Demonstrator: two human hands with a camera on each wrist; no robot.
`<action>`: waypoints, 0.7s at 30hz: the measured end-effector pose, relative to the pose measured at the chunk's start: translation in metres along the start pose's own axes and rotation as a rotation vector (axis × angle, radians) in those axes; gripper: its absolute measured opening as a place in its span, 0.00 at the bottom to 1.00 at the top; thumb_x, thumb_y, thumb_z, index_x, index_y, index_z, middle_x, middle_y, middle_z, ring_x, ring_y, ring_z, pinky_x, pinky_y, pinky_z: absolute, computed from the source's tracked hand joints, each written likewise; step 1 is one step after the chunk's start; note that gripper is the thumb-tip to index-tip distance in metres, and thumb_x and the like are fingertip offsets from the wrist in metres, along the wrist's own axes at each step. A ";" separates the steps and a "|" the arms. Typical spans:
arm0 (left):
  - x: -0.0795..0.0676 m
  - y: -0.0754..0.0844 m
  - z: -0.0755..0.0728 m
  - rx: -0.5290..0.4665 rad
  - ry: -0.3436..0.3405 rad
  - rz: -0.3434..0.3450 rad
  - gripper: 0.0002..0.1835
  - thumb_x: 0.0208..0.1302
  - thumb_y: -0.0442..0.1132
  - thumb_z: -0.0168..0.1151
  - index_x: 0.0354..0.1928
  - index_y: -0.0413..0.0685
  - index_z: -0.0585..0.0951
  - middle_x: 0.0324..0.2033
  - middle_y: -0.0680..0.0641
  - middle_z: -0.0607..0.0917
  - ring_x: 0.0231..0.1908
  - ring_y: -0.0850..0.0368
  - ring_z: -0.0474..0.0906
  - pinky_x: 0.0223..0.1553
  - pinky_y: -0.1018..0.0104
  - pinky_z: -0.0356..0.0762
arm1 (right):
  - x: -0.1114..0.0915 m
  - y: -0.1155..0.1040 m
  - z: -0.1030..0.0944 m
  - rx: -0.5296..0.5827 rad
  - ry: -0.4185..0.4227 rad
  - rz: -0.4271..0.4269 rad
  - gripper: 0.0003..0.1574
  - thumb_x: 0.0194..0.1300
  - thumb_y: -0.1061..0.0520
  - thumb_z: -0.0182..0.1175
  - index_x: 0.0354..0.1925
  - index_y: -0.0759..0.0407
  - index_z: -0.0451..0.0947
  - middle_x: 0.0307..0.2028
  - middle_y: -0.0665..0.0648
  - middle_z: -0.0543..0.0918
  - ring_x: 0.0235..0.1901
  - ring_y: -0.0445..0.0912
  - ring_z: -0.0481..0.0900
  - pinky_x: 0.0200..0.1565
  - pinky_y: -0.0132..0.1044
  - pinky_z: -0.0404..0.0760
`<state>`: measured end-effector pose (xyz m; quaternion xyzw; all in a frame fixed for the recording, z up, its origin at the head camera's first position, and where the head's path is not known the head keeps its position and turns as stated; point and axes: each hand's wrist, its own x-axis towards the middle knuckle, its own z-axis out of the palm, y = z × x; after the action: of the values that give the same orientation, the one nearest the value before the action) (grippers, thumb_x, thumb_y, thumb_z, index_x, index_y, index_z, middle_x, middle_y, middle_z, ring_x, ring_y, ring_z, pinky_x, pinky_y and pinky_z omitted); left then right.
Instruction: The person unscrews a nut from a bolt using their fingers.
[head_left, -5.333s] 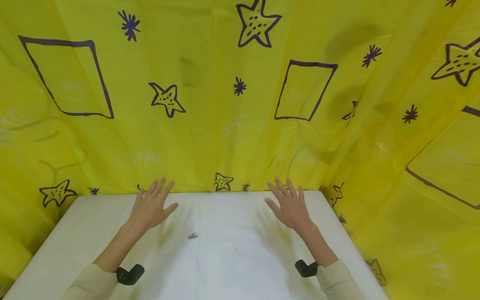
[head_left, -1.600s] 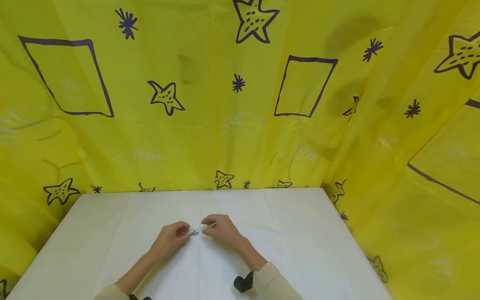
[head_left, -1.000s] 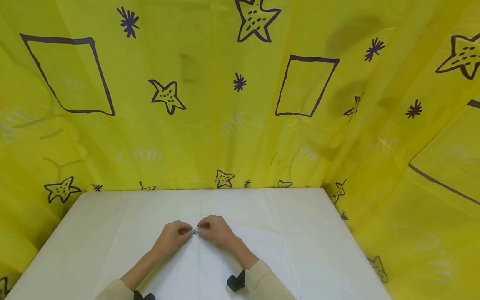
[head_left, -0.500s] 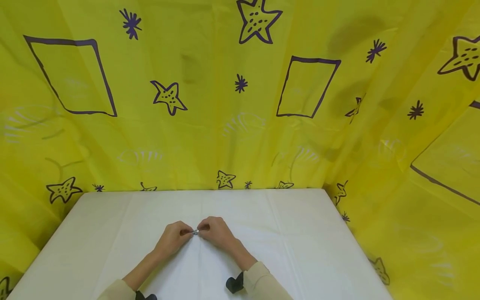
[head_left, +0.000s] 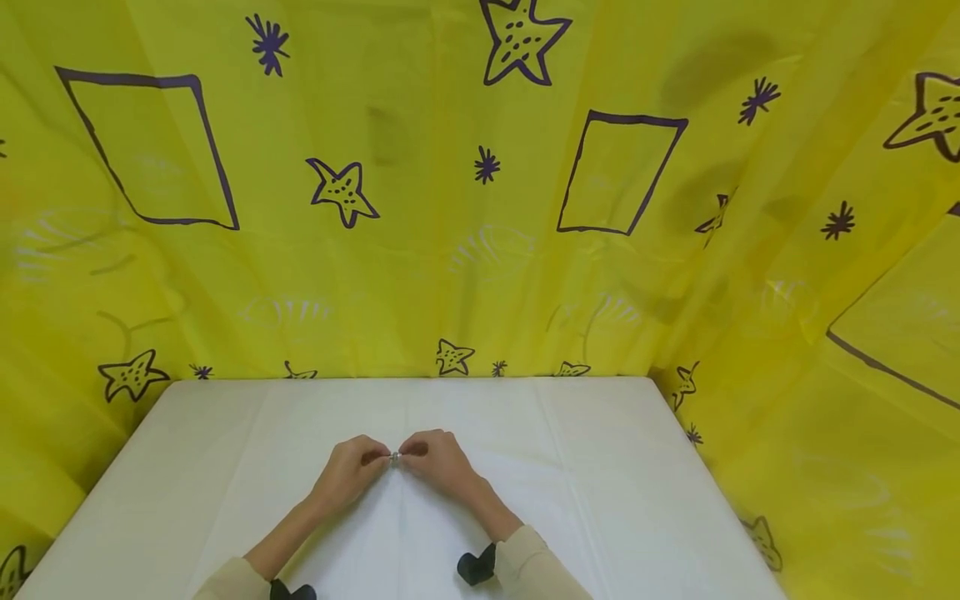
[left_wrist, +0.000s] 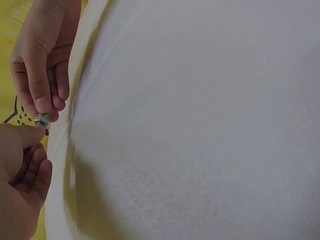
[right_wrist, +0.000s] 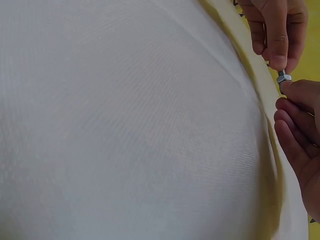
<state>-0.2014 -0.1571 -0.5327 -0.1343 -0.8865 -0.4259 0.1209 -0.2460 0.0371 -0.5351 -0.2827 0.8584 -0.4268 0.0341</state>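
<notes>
By the left hand (head_left: 347,473), one end of a small metal bolt (right_wrist: 284,78) is pinched; by the right hand (head_left: 441,463), the opposite end is pinched; the metal bolt is held between both, above the white table (head_left: 600,475); beyond, the table is backed by a patterned yellow curtain (head_left: 420,283).

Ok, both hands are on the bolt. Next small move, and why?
Probably a slight twist with the right hand while the left hand holds steady: they pinch the small metal bolt from opposite sides, its hexagonal part exposed between them.
</notes>
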 end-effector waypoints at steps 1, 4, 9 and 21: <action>0.001 0.001 0.000 -0.003 0.005 0.010 0.08 0.56 0.23 0.70 0.32 0.44 0.86 0.30 0.54 0.84 0.34 0.57 0.80 0.37 0.66 0.81 | 0.000 0.000 -0.001 0.024 0.001 0.008 0.05 0.66 0.57 0.68 0.40 0.55 0.88 0.34 0.43 0.86 0.35 0.33 0.81 0.42 0.29 0.80; 0.003 0.006 -0.001 -0.006 0.019 0.052 0.08 0.56 0.23 0.71 0.32 0.43 0.86 0.30 0.53 0.84 0.33 0.57 0.80 0.36 0.66 0.81 | -0.001 -0.001 -0.007 0.102 0.007 0.024 0.05 0.65 0.59 0.68 0.40 0.57 0.87 0.34 0.44 0.86 0.34 0.34 0.82 0.39 0.29 0.82; 0.008 0.016 -0.004 -0.009 0.026 0.114 0.07 0.56 0.24 0.70 0.32 0.42 0.86 0.30 0.52 0.84 0.31 0.58 0.79 0.34 0.67 0.81 | -0.002 -0.006 -0.019 0.150 0.009 0.020 0.05 0.64 0.59 0.68 0.38 0.58 0.87 0.33 0.46 0.87 0.33 0.35 0.83 0.37 0.30 0.82; 0.021 0.042 -0.007 -0.036 -0.009 0.160 0.04 0.59 0.26 0.69 0.35 0.41 0.86 0.31 0.52 0.84 0.32 0.59 0.79 0.34 0.68 0.81 | -0.008 -0.015 -0.048 0.163 0.034 0.032 0.05 0.64 0.57 0.68 0.38 0.57 0.87 0.33 0.47 0.87 0.35 0.38 0.84 0.39 0.31 0.83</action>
<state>-0.2062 -0.1344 -0.4914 -0.2088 -0.8658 -0.4299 0.1482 -0.2464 0.0680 -0.4947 -0.2579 0.8256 -0.4994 0.0492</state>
